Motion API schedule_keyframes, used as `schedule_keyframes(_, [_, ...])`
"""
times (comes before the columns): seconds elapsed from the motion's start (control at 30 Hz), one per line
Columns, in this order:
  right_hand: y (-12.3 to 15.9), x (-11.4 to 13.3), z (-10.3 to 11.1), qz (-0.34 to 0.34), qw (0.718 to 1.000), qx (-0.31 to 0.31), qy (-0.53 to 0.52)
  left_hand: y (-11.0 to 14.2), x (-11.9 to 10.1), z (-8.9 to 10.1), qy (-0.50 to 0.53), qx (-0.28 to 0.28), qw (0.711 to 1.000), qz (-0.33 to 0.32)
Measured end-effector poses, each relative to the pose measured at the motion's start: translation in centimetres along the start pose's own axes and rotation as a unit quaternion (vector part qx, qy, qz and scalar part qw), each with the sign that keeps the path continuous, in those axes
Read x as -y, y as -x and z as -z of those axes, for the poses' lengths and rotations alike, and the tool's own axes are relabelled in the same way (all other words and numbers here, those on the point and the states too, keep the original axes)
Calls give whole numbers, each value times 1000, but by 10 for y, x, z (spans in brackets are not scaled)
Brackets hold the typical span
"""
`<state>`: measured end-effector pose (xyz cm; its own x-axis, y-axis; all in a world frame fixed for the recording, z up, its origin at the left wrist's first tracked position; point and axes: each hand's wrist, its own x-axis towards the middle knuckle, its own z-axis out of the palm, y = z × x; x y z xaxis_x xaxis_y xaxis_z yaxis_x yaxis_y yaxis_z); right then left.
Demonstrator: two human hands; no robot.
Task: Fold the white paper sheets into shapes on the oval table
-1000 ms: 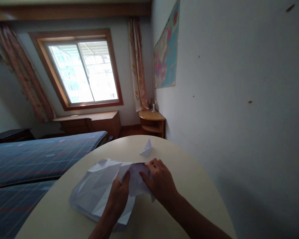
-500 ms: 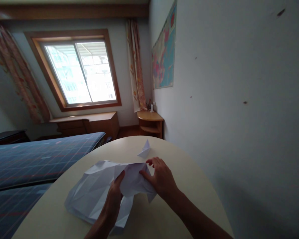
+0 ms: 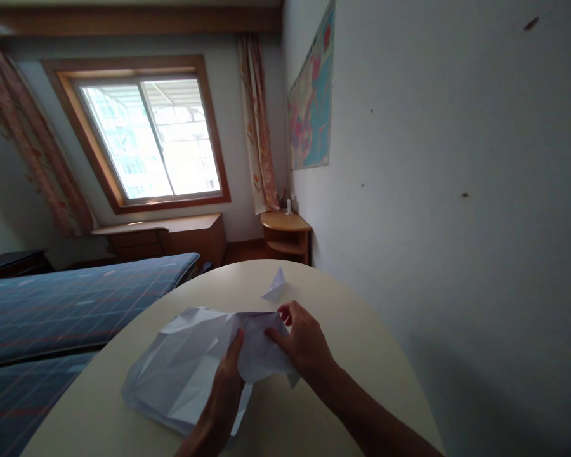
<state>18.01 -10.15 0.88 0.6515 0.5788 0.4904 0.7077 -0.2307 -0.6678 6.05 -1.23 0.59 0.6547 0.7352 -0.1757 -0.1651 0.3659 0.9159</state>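
White paper [image 3: 183, 358], crossed by many creases, lies over the near part of the round desk [image 3: 385, 355], its right end raised. The left hand [image 3: 228, 374] grips that end, thumb on top; the right hand [image 3: 307, 339] holds the upper right corner, thumb against the face and fingers curled narrowly at the edge. The step looks like shaping or creasing this corner; the next move seems to call for a firm left hold and careful right fingers. Just beyond sits a small folded paper boat [image 3: 275, 285].
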Motion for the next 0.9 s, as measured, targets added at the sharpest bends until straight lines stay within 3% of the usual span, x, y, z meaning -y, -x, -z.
schedule_keyframes(0.13, [1, 3, 0, 26, 999, -5, -20, -3, 4, 2, 31, 18, 999, 18])
schedule_keyframes(0.27, [1, 1, 1, 63, 996, 22, -62, 0, -2, 1, 26, -10, 1000, 8])
schedule_keyframes(0.4, [1, -3, 2, 52, 987, 81, -131, 4, -8, -5, 30, -45, 999, 7])
schedule_keyframes(0.5, [0, -5, 2, 37, 984, 104, -142, 5, -8, -7, 13, -40, 999, -4])
schedule_keyframes(0.73, [0, -1, 0, 26, 995, 62, -68, 9, -2, 4, -116, -36, 992, -29])
schedule_keyframes(0.8, [2, 1, 0, 35, 995, 65, -73, 8, 1, 7, -159, -39, 986, -39])
schedule_keyframes(0.9, [5, 4, -2, 57, 989, 69, -117, -1, 5, 8, -146, -27, 988, -36])
